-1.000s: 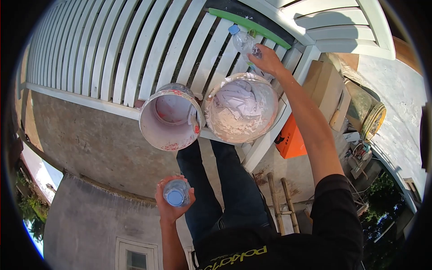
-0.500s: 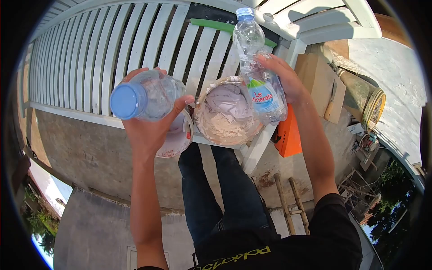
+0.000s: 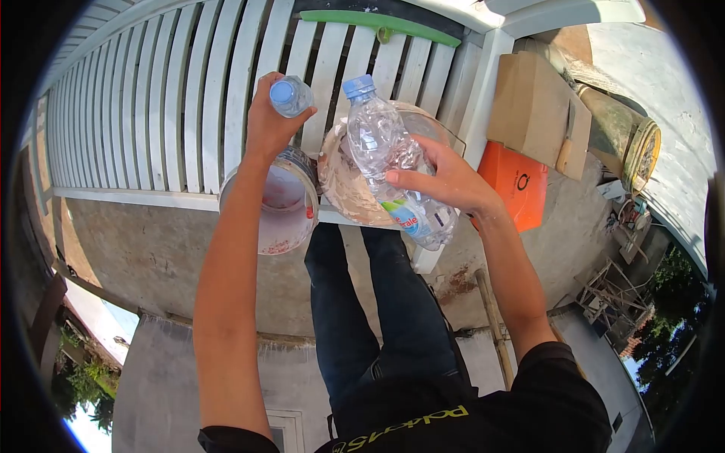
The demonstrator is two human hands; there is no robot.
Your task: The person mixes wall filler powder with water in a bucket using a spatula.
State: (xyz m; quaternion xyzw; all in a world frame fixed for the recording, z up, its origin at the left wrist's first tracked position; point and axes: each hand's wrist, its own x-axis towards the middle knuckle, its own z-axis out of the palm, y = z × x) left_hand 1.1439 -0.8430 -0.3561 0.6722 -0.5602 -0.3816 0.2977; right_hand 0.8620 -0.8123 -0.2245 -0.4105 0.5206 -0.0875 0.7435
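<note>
My left hand (image 3: pixel 272 121) is wrapped round a clear plastic bottle (image 3: pixel 296 98) with a blue cap, held over the slatted white bench; its cap faces me. In my right hand (image 3: pixel 445 177) is a crumpled clear water bottle (image 3: pixel 375 136), blue-capped and tilted, its label partly covered by my fingers. Behind the right bottle stands a round tub (image 3: pixel 343 185) smeared with pale, plaster-like material; much of its inside is hidden. Below my left hand is a white bucket (image 3: pixel 283 200) with reddish stains.
A slatted white bench (image 3: pixel 170 98) stretches across the front, with a green strip (image 3: pixel 362 20) on it. To the right are an orange box (image 3: pixel 513 185), a cardboard box (image 3: pixel 529 98) holding a wooden-handled tool (image 3: pixel 564 155), and a dirty bucket (image 3: pixel 630 147). Bamboo poles (image 3: pixel 495 325) lie nearer me.
My left hand has moved forward and away with its bottle, which now appears smaller. The right bottle has come down and leftward, over the tub. The view has shifted somewhat.
</note>
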